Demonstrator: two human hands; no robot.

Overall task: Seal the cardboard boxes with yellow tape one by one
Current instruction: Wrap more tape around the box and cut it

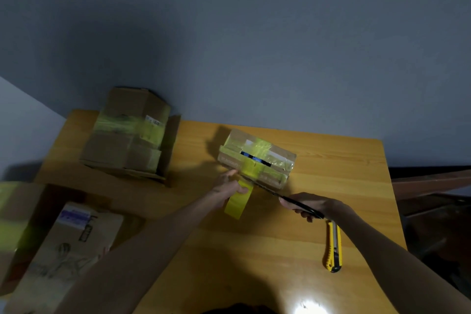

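Small cardboard box [257, 158] sits mid-bench [331, 160], toward the far edge, with yellow tape [248, 169] over its top. Left hand [228, 187] grips the roll [237, 202] below the box's near side, probably tensioning the strip. Right hand [309, 205] grips scissors [280, 196], blades at the strip, apparently to cut. Utility knife [333, 247] lies unused near the right edge.

Item tally
Four brown cardboard boxes [127, 135] [257, 158] [71, 250] [15, 211], one yellow tape roll [237, 201], one black scissors [293, 201], one yellow utility knife [332, 247], two hands [228, 186] [313, 205].

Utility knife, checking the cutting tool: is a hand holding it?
No, the utility knife lies on the table; the right hand holds scissors.
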